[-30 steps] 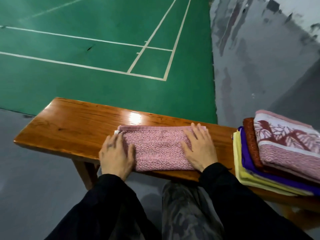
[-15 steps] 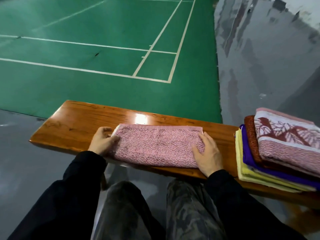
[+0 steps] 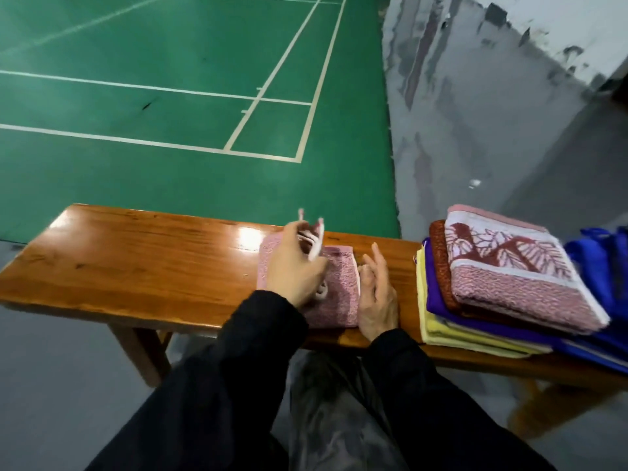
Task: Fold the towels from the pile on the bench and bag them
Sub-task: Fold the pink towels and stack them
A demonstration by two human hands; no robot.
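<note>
Folded over since half a second ago, the pink towel (image 3: 334, 294) is now about half its earlier length, and the left hand (image 3: 295, 266) has crossed from the towel's left end to above its middle. That hand is closed around the towel's white-hemmed end, which sticks up blurred between its fingers above the folded part. Beside it, the right hand (image 3: 378, 300) rests at the towel's right edge on the wooden bench (image 3: 136, 253), fingers loosely spread and slightly curled, touching the edge but gripping nothing. Both arms wear black sleeves.

On the bench, the towel lies a little right of centre, near the front edge, just in front of the person's knees. Further right, near but apart from the right hand, sits the pile of folded towels (image 3: 503, 287): a pink and white leaf-patterned towel on top, then a rust-brown one, a purple one and pale yellow ones beneath. Behind the pile at the frame's right edge lies blue fabric (image 3: 601, 266), which may be a bag. Beyond the bench spreads a green court floor (image 3: 170, 96) with white lines
</note>
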